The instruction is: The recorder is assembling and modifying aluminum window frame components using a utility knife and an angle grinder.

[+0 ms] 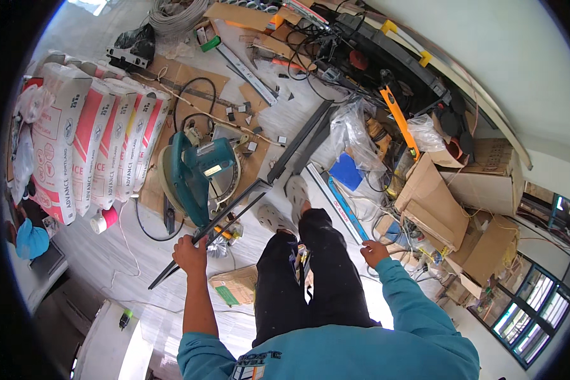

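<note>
1. Teal sleeves and dark trousers fill the lower edge; the person stands on the floor [139, 253] in grey perforated clogs [285, 206].
2. Left hand [190, 253]: its grip is closed around a long dark metal bar [212, 229], held near the bar's lower part, so the bar slants up and right over the floor.
3. Right hand [373, 252]: the grip hangs loosely curled and holds nothing, near a blue-striped level [335, 199].
4. Just beyond the bar's upper end sits a teal mitre saw [199, 174] on cardboard.
5. Further dark bars [301, 142] lie past the saw.
6. Stacked cement bags [92, 145] lie at the left, well apart from the hands.
</note>
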`<state>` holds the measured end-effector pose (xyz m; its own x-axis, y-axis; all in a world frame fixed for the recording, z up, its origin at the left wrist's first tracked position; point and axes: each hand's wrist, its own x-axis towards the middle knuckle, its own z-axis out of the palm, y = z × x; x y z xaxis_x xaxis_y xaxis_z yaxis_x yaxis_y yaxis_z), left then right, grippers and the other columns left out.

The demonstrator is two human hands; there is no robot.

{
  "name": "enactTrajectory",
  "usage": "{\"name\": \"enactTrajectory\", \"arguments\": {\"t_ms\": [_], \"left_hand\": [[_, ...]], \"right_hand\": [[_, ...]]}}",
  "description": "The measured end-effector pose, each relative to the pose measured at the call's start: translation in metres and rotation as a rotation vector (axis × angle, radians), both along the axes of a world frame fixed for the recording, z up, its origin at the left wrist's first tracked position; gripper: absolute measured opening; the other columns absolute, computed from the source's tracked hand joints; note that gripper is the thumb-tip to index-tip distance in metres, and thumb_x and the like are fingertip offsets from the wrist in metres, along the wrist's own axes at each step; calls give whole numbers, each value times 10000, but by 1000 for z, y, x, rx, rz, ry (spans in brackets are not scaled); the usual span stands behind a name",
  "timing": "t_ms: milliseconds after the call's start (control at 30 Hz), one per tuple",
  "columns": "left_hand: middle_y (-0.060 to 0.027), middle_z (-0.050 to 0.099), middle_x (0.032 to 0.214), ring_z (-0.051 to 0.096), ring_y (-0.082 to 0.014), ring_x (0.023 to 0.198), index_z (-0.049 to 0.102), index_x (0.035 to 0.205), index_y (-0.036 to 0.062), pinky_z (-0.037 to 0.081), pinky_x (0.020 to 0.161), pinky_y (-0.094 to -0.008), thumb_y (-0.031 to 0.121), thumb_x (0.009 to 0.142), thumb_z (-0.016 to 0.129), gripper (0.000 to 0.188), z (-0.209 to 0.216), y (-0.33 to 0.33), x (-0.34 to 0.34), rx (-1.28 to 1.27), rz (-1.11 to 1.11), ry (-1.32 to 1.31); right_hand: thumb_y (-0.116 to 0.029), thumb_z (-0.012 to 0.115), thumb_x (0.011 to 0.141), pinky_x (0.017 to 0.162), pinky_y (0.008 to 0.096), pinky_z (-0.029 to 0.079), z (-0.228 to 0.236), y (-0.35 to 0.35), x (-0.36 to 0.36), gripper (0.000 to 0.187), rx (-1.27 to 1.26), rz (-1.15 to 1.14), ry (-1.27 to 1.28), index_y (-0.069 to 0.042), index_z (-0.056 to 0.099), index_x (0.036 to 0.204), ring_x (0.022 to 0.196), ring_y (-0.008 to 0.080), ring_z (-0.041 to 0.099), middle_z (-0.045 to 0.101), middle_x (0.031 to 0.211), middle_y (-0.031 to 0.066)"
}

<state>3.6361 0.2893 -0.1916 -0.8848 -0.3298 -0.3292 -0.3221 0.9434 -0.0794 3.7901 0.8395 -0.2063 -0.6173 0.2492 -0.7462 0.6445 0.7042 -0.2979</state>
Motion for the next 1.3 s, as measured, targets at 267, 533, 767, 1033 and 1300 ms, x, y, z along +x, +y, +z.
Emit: {"name": "enactTrajectory", "arguments": {"t_ms": [267, 533, 767, 1033, 1300], "left_hand": [[-92, 661, 928, 597, -348, 922, 680, 887, 77, 452, 755, -508, 454, 694, 813, 444, 2, -4, 1, 86, 125, -12], [-68, 656, 921, 596, -310, 945, 678, 939, 100, 369, 868, -516, 507, 684, 806, 497, 10, 0, -4, 81, 196, -33], [-77, 676, 973, 606, -310, 996, 687, 990, 107, 334, 959, -549, 474, 700, 776, 476, 4, 13, -9, 85, 164, -70], [-141, 549, 1298, 454, -331, 1292, 574, 1228, 65, 232, 1085, -622, 467, 757, 756, 645, -14, 40, -19, 42, 226, -246], [-227, 454, 1450, 405, -403, 1358, 421, 1435, 23, 307, 1081, -572, 369, 740, 779, 855, -3, 55, -13, -189, 215, -242]], "right_hand": [[-308, 695, 833, 831, 410, 554, 18, -11, -14, 336, 74, 71, -14, -81, 694, 1080, 905, 308, 701, 721, 974, 172], [-336, 669, 852, 877, 404, 540, 21, -56, -80, 352, -56, 77, -13, -99, 692, 1111, 947, 325, 692, 720, 1015, 164], [-337, 662, 852, 857, 414, 538, -12, -18, -140, 341, -68, 225, 15, -103, 697, 1097, 928, 331, 690, 718, 986, 156], [-337, 672, 841, 862, 432, 533, -139, 81, -332, 323, 1, 207, 152, -114, 701, 1072, 947, 357, 675, 707, 992, 182], [-348, 714, 822, 889, 456, 519, -259, 146, -569, 309, 156, -16, 355, -93, 709, 997, 971, 390, 659, 699, 981, 198]]}}
